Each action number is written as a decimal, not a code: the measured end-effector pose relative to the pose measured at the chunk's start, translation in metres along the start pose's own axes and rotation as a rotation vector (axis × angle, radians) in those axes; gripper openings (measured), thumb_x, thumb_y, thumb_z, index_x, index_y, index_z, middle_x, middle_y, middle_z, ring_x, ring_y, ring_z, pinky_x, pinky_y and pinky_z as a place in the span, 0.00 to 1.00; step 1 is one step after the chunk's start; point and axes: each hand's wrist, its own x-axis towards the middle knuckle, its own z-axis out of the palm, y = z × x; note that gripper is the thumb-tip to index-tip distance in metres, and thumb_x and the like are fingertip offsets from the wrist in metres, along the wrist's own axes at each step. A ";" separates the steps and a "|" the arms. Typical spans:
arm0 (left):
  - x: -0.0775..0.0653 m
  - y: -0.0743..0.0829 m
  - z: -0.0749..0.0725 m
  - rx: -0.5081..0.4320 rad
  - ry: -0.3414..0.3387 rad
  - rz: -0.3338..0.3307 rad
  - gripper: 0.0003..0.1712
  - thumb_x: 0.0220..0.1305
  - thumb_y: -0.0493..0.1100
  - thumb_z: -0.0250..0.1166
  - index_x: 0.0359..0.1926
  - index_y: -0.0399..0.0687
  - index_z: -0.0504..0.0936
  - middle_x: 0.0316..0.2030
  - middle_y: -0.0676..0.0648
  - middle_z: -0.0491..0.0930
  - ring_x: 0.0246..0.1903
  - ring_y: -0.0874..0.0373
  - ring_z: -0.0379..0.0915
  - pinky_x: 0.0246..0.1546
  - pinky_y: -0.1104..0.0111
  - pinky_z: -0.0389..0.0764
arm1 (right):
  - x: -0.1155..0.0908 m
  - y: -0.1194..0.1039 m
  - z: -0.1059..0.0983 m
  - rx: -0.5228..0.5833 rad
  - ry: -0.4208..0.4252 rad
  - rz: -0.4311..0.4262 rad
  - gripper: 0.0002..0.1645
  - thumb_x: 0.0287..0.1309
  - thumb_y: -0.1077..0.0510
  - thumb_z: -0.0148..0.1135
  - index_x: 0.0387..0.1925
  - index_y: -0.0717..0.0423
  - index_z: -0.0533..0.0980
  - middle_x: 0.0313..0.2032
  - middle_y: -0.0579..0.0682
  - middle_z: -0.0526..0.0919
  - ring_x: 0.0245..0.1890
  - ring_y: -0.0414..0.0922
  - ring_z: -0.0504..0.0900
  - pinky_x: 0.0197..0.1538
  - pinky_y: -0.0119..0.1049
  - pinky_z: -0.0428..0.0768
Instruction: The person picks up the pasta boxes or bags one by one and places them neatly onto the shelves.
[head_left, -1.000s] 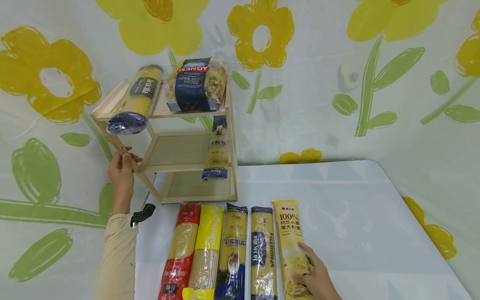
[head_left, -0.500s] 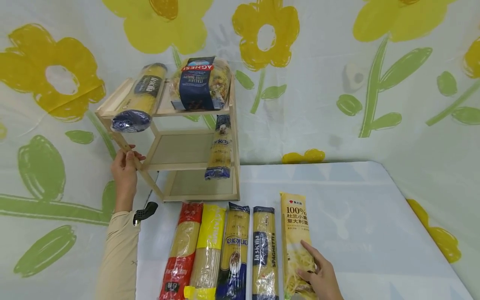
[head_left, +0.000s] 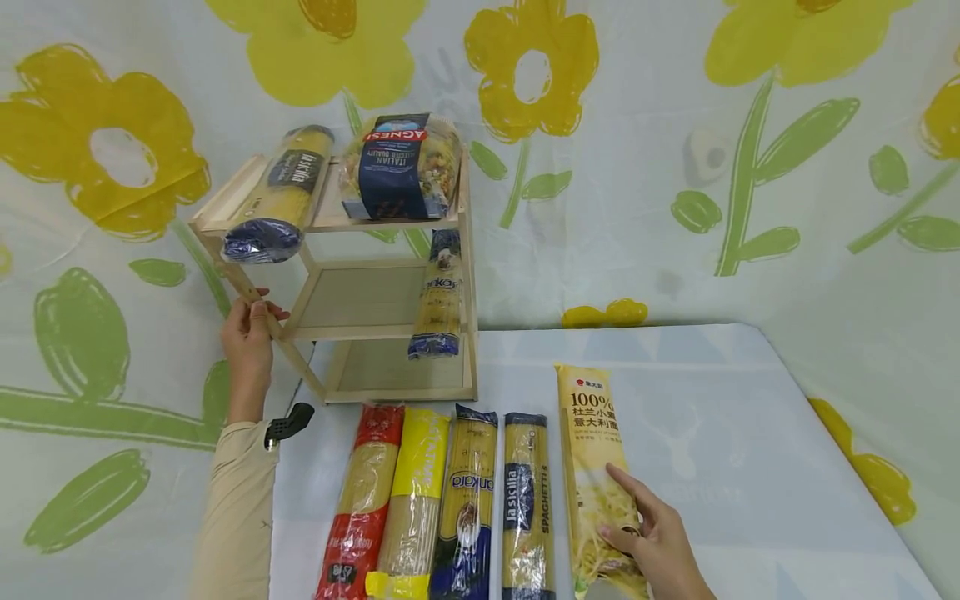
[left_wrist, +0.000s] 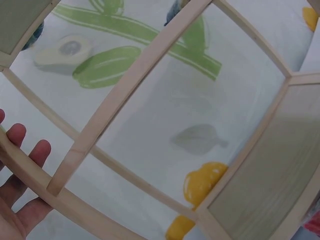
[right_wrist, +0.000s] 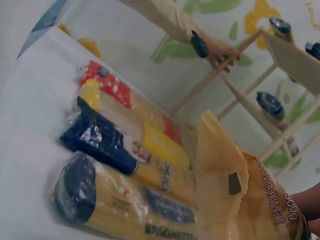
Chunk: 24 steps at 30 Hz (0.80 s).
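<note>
On the left my left hand (head_left: 247, 337) grips the front post of a wooden three-tier rack (head_left: 375, 393). Its fingers wrap that post in the left wrist view too, around the pale wooden bar (left_wrist: 27, 175). My right hand (head_left: 660, 542) holds a cream-yellow spaghetti packet (head_left: 592, 442) by its lower right side, thumb on the front. The packet's folded end (right_wrist: 222, 185) fills the lower right of the right wrist view, where most of the hand is hidden. Left of it lies a blue-ended La Sicilia spaghetti packet (head_left: 527, 500).
Red (head_left: 363, 500), yellow (head_left: 414, 500) and blue Ankara (head_left: 467, 500) pasta packets lie side by side on the pale table (head_left: 720, 467). On the rack's top are a La Sicilia packet (head_left: 281, 192) and an Agnesi bag (head_left: 401, 167). Another Ankara packet (head_left: 437, 300) occupies the middle tier.
My right hand has shifted the cream-yellow packet away from the row, rightward and then forward toward the rack's side of the table. My left hand keeps its grip on the rack post.
</note>
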 end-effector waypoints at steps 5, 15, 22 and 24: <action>0.000 0.001 0.000 0.027 -0.003 0.008 0.12 0.72 0.37 0.49 0.47 0.41 0.78 0.31 0.40 0.76 0.31 0.55 0.79 0.37 0.73 0.74 | -0.006 -0.011 0.001 -0.014 -0.011 -0.030 0.44 0.49 0.68 0.68 0.67 0.49 0.63 0.70 0.55 0.57 0.71 0.57 0.44 0.38 0.34 0.79; 0.001 -0.001 0.000 -0.002 -0.008 0.001 0.11 0.72 0.37 0.49 0.46 0.42 0.79 0.30 0.42 0.76 0.31 0.57 0.80 0.37 0.73 0.74 | -0.022 -0.037 0.007 0.016 -0.081 -0.076 0.45 0.48 0.71 0.68 0.67 0.50 0.63 0.69 0.58 0.57 0.07 0.42 0.53 0.17 0.35 0.72; 0.001 -0.002 0.000 -0.002 0.001 0.012 0.11 0.72 0.36 0.49 0.45 0.42 0.79 0.30 0.41 0.76 0.30 0.57 0.80 0.36 0.75 0.75 | -0.029 -0.053 0.015 0.000 -0.143 -0.237 0.44 0.47 0.70 0.69 0.67 0.55 0.63 0.68 0.62 0.58 0.06 0.44 0.51 0.15 0.33 0.72; 0.001 -0.002 -0.001 -0.006 0.001 0.008 0.11 0.72 0.36 0.49 0.45 0.42 0.79 0.30 0.40 0.75 0.30 0.56 0.79 0.36 0.75 0.75 | -0.029 -0.058 0.017 0.005 -0.176 -0.276 0.43 0.49 0.68 0.68 0.67 0.56 0.63 0.68 0.63 0.58 0.07 0.44 0.49 0.15 0.33 0.71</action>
